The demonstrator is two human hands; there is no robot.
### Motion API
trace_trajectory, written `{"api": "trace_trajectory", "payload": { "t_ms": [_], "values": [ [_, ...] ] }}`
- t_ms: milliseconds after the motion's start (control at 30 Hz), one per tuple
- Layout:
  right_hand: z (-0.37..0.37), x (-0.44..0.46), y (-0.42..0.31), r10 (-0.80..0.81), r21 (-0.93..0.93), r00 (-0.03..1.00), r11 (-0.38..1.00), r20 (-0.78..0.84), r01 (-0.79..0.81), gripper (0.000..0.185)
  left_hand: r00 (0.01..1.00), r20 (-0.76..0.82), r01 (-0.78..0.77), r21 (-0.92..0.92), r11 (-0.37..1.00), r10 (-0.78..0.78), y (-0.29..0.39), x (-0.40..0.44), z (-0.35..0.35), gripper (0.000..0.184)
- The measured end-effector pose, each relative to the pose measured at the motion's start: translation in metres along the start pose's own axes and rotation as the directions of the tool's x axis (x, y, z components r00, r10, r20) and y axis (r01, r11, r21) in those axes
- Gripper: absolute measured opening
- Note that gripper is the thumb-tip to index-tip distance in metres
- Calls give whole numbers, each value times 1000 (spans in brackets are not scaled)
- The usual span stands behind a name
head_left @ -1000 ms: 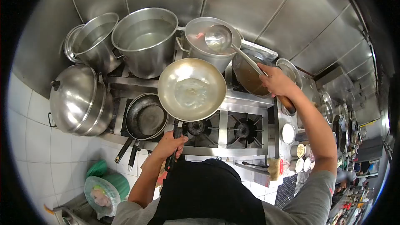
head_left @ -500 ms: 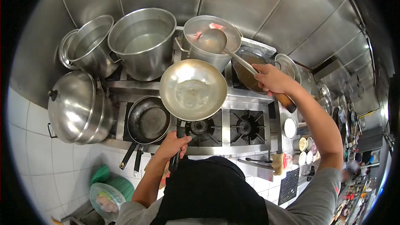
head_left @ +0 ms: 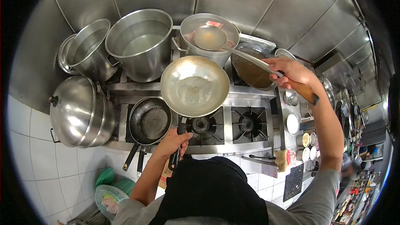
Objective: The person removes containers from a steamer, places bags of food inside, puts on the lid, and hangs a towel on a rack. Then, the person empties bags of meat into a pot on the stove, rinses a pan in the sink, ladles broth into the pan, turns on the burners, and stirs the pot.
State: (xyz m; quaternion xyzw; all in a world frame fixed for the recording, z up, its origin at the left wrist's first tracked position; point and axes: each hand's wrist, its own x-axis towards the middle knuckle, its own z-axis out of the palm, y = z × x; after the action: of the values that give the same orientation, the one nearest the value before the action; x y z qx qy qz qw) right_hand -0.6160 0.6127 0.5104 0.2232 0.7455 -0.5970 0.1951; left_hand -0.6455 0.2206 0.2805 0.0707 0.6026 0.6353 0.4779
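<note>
My left hand [head_left: 174, 142] is closed round the black handle of a pale metal frying pan [head_left: 171, 75], which I hold above the stove with a little clear liquid in its bottom. My right hand [head_left: 291, 74] grips the wooden-ended handle of a big ladle [head_left: 246, 55]. The ladle's bowl is full of cloudy liquid and sits level over the mouth of a stockpot [head_left: 210, 56]. In that pot, pinkish-red pieces show in the broth. Just below my right hand is a wide pan of brown liquid [head_left: 254, 73].
Two tall pots of liquid, the bigger one [head_left: 137, 64] in front, stand at the back left. A domed steamer [head_left: 75, 108] is at the left, beside dark frying pans [head_left: 151, 120]. Bare gas burners [head_left: 248, 124] sit at the front; small containers [head_left: 293, 123] line the right.
The ladle's bowl has risen out of the broth, now filled with liquid. My right hand has moved slightly right and up; the pan in my left hand stays nearly in place.
</note>
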Motion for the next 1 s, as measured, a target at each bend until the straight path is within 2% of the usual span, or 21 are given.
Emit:
{"api": "trace_trajectory", "payload": {
  "t_ms": [133, 267, 400, 500, 567, 633, 667, 733, 800, 867, 967, 1000],
  "values": [
    [-1, -34, 1, 1, -10, 1000, 1000, -13, -1, 56, 999, 37, -9, 7, 1000, 9, 2, 4, 0, 29],
    [15, -70, 7, 71, 3, 994, 997, -84, -71, 57, 1000, 1, 25, 22, 999, -25, 8, 1, 7, 30],
    [31, -90, 33, 172, 43, 982, 985, -79, -169, 58, 999, 20, 29, 18, 999, -29, 8, 1, 11, 34],
    [42, -95, 62, 187, -28, 982, 982, -34, -187, 54, 1000, 18, 24, 22, 999, -25, 8, 1, 15, 34],
    [53, -94, 78, 195, -11, 981, 981, -15, -195, 55, 1000, 17, 20, 34, 999, -21, 9, 1, 17, 34],
    [66, -97, 89, 226, -18, 973, 974, -52, -227, 54, 999, 29, 11, 50, 999, -13, 9, 2, 16, 33],
    [73, -99, 92, 217, -54, 973, 974, -73, -221, 54, 1000, 27, 9, 59, 998, -11, 8, 2, 17, 27],
    [85, -104, 97, 193, -126, 974, 970, -115, -207, 55, 999, 33, 11, 69, 998, -13, 6, 2, 15, 27],
    [95, -108, 114, -2, -379, 990, 924, -142, -52, 58, 999, 35, 11, 70, 997, -14, 6, 2, 16, 28],
    [104, -113, 114, -182, -636, 974, 769, -133, 57, 63, 999, 29, 18, 60, 998, -19, 8, 2, 18, 28],
    [111, -111, 129, -461, -801, 884, 558, -80, 218, 63, 998, 65, 4, 65, 998, -8, 4, 4, 13, 27],
    [111, -111, 125, -477, -824, 874, 530, -97, 198, 63, 998, 56, 2, 68, 998, -6, 4, 3, 12, 27]
  ]
}}
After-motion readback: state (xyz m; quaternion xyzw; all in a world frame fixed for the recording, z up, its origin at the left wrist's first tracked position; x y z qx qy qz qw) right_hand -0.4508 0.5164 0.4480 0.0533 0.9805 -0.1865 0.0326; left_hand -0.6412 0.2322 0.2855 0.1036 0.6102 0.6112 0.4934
